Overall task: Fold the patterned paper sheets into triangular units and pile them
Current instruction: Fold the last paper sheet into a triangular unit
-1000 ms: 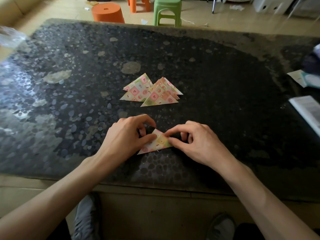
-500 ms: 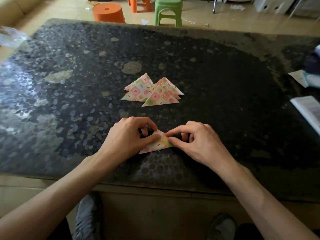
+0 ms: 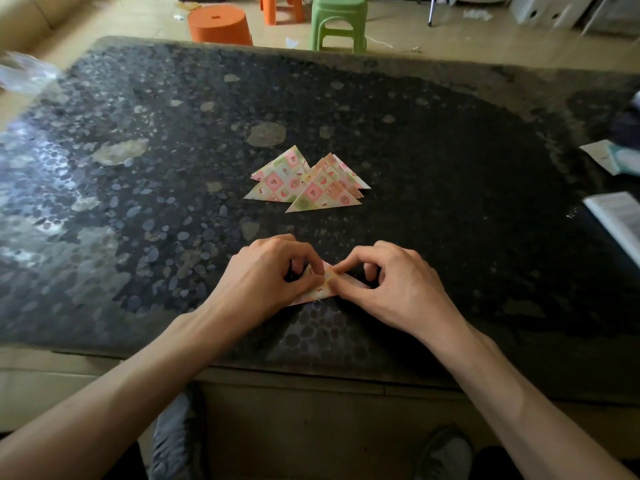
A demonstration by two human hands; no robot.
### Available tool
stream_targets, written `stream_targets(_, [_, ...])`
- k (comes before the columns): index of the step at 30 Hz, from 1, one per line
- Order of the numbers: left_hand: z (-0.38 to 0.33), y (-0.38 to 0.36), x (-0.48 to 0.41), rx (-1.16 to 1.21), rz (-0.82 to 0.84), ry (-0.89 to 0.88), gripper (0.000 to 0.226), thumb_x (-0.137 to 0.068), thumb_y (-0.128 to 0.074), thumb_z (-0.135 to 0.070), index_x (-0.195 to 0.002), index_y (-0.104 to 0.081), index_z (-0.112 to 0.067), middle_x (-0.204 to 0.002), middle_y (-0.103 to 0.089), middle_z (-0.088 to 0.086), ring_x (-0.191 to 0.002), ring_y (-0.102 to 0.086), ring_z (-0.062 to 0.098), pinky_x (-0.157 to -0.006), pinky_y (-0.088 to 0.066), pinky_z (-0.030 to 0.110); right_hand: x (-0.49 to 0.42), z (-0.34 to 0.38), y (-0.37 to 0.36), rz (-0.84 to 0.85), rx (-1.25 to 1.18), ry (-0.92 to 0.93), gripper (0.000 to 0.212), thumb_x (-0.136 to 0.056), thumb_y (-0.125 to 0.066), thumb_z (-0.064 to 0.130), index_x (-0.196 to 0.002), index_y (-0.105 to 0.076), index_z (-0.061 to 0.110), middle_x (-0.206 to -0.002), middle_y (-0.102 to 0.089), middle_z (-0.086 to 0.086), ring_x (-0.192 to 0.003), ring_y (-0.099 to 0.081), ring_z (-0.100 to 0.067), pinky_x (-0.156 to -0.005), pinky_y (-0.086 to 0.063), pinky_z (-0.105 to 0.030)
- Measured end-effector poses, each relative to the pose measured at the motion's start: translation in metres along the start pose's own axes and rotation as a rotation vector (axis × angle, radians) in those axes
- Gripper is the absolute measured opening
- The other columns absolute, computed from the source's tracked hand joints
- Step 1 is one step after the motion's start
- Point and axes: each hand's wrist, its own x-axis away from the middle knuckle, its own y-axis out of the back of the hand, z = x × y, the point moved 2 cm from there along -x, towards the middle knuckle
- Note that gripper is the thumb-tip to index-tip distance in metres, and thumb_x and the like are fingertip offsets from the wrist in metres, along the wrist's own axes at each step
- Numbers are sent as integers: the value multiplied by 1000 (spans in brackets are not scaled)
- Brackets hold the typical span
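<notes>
Head view: our left hand (image 3: pixel 266 278) and right hand (image 3: pixel 394 285) pinch the folded paper (image 3: pixel 319 294), long edge lying crosswise, pile (image 3: pixel 311 188) straight ahead

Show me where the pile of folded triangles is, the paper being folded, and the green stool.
pile of folded triangles (image 3: pixel 323 197), head view, on the front triangle's face.
paper being folded (image 3: pixel 317 293), head view, on its visible lower edge.
green stool (image 3: pixel 338 6), head view, on its seat front.
</notes>
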Motion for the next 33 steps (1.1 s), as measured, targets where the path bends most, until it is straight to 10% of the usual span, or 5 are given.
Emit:
stream_targets(13, [14,23,-6,-52,343,-39,47,-91,-73,-40,-118,-53,-72,-107,-45,-21,-112,-36,12,-103,-36,37,4,20,-16,-116,85,-13,40,-81,-64,75,-87,-62,36,-98,-45,15,-87,-53,-5,-69,-48,-28])
stream_targets(33, [13,31,-4,-97,420,-41,47,-90,-68,-54,-126,-47,-74,-114,-34,-17,-116,-25,10,-113,-28,39,6,32,-35,-81,251,-82,75,-65,-63,90,-108,-43,32,-117,-33,6,-106,-43,-14,-87,-40,-33])
